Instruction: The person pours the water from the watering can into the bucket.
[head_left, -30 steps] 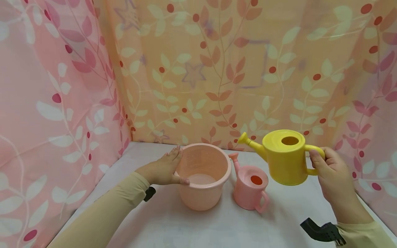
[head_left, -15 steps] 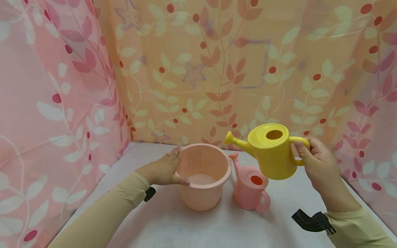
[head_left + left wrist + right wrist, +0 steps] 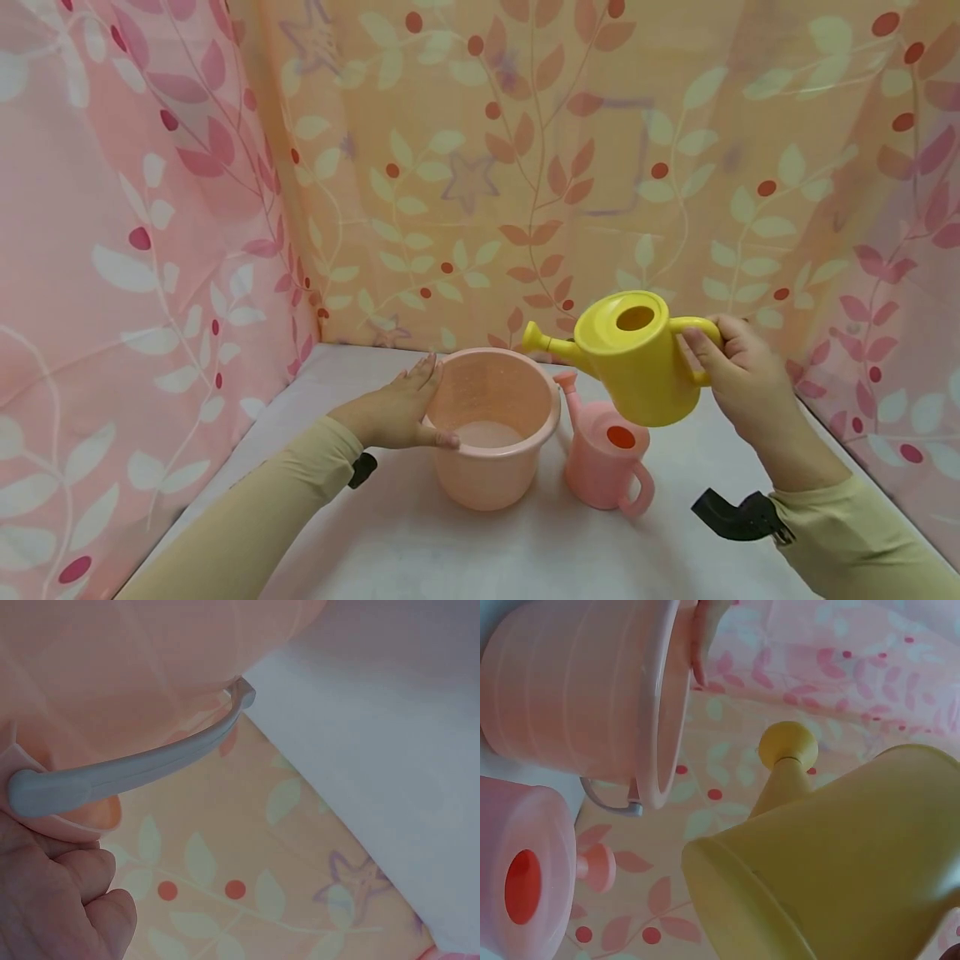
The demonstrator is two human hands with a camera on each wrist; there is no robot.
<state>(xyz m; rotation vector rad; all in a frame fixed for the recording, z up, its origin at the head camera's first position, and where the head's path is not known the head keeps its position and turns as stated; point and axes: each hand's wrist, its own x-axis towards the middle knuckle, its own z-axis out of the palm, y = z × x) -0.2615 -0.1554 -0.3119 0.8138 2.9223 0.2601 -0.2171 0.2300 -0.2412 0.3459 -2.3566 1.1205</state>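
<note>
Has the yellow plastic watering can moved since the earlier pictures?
Yes: in the head view, the yellow plastic watering can has moved left and slightly up, judged against the unmoved round peach plastic bucket.

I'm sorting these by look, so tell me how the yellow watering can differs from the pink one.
The yellow watering can is held up in the right hand; the pink watering can stands on the table. The yellow can tips toward its spout, while the pink can is upright. Both have a loop handle, a flared spout end and a top opening.
</note>
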